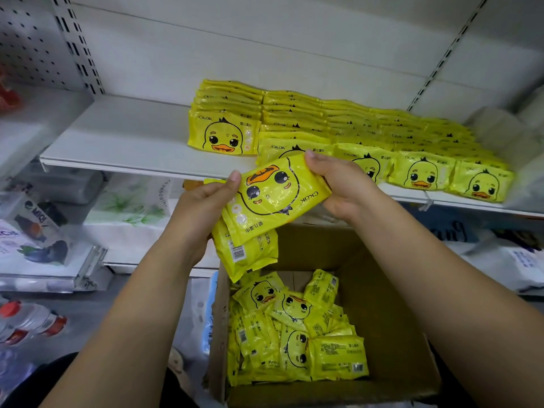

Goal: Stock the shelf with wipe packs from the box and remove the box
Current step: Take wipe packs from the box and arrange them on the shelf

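A yellow wipe pack with a duck face (273,198) is held upside down in front of the white shelf (117,136), above the open cardboard box (391,325). My left hand (203,207) grips its left end, together with a second pack (247,254) hanging underneath. My right hand (338,184) grips the right end of the top pack. Several more loose packs (297,334) lie in the box bottom. Rows of stocked packs (338,128) fill the middle and right of the shelf.
The left part of the shelf board is bare. A lower shelf holds white tissue bags (126,207) and boxed goods (32,231). Bottles with red caps (26,319) lie on the floor at the left. Perforated uprights flank the shelf back.
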The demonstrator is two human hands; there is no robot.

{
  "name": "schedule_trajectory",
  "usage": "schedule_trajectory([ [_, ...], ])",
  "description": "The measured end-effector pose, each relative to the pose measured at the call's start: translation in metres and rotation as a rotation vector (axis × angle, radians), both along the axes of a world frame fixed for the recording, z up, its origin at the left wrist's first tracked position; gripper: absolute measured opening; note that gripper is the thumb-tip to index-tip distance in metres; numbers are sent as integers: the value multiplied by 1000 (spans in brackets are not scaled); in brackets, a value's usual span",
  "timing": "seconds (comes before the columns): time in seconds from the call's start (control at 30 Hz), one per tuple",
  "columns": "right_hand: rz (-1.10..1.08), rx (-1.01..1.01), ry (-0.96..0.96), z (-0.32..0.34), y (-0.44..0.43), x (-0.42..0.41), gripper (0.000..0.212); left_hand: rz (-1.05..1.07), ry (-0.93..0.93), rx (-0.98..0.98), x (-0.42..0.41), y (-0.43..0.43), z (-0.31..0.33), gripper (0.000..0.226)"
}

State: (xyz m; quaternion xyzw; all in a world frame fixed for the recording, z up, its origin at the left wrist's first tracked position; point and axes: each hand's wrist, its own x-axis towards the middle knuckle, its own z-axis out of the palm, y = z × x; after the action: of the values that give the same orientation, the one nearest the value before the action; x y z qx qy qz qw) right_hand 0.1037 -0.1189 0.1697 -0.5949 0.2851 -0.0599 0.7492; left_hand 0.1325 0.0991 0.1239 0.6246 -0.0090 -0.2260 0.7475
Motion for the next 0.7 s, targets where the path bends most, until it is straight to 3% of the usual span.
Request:
schedule_trajectory([
  [0.1,-9,12,11,-2,-2,0,35,22,5,11,2,0,-2,35],
  [0.27,-28,-27,26,0,-5,1,31,-89,-5,44,4,3,-3,41],
  [0.43,-46,-139,25,10,-9,-7,22,-128,-204,193,-1,4,-2,35],
  [0.53,-93,-238,-17,11,-7,-9,3,-37,-350,318,-2,0,-4,37],
  [0.63,-132,-309,-72,8,-5,-9,16,32,-531,486,-2,-4,-6,45],
  [0.7,-132,-326,-83,8,-5,-10,19,56,-554,504,-1,-5,-8,46],
])
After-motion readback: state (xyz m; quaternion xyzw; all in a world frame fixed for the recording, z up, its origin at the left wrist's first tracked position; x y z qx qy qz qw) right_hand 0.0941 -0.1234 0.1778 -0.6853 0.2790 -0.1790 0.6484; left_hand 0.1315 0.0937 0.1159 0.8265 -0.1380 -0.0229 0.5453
